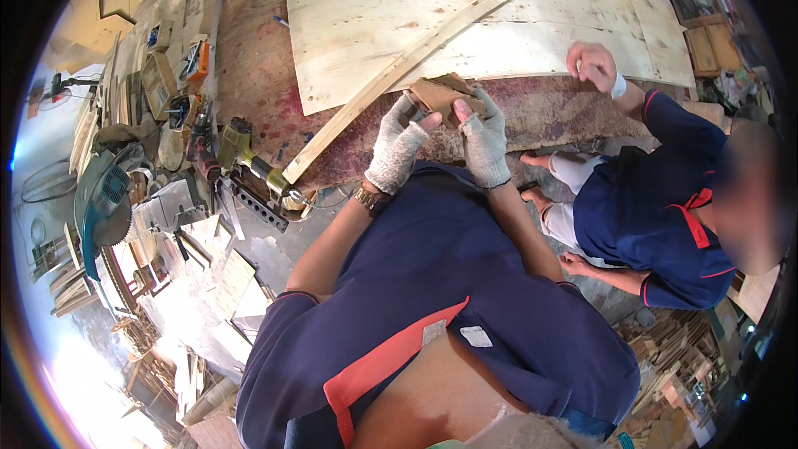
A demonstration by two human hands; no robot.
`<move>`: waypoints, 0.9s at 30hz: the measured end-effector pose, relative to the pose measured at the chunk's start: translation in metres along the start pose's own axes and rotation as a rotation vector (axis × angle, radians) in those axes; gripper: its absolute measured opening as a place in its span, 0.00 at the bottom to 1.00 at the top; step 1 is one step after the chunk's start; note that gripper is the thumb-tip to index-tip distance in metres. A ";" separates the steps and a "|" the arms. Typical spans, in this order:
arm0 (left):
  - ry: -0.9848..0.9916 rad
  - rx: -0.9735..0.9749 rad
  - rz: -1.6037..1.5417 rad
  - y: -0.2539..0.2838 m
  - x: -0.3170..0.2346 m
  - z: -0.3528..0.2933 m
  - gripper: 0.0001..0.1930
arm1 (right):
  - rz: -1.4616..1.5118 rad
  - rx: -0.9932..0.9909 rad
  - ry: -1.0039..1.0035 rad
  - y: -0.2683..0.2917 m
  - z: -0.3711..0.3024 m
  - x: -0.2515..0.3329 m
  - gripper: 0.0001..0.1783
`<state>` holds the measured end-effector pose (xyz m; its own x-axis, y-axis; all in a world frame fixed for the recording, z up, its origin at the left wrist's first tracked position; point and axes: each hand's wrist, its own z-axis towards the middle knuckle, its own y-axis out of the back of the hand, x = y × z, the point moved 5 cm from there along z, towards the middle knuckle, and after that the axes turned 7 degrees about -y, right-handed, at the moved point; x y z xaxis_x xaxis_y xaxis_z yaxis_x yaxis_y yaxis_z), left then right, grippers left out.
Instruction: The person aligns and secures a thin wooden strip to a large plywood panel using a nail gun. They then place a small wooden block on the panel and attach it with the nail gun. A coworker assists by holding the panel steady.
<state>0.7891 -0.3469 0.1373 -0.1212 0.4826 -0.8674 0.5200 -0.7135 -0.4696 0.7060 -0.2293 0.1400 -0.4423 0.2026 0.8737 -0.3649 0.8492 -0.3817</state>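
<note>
Both my hands, in pale fingerless-tipped work gloves, are raised in front of my chest at the near edge of the workbench (249, 58). Between them is a folded brown sheet (440, 98), stiff like cardboard or sandpaper; which one, I cannot tell. My left hand (396, 145) grips its left side, thumb on top. On its right side my right hand (485, 145) is closed the same way, and its fingers behind the sheet are partly hidden. Just beyond lies a long wooden strip (366, 108), slanting across a pale plywood sheet (357, 25).
At right a co-worker (648, 191) stands by the bench, one hand (592, 66) raised over the plywood. A yellowish air tool (249, 154) and a drill (202, 150) sit at the bench's left end. Further left is a teal circular saw (106, 204). Wood scraps (673, 357) pile up lower right.
</note>
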 end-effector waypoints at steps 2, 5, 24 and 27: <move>0.012 0.026 0.094 -0.001 -0.003 0.002 0.22 | -0.038 -0.042 0.002 0.004 0.000 -0.002 0.18; -0.024 0.009 0.269 0.002 -0.011 0.004 0.20 | -0.012 -0.025 0.009 0.005 -0.002 -0.003 0.16; -0.005 0.046 0.200 0.003 -0.016 0.002 0.23 | -0.069 0.038 -0.002 0.001 0.001 -0.004 0.11; -0.009 0.075 0.275 0.007 -0.021 -0.005 0.26 | -0.083 0.071 -0.011 -0.008 0.000 -0.004 0.12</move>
<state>0.7993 -0.3593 0.1533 0.0081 0.2609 -0.9653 0.4707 -0.8527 -0.2266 0.7108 -0.2365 0.1392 -0.4167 0.1275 0.9001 -0.4574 0.8263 -0.3287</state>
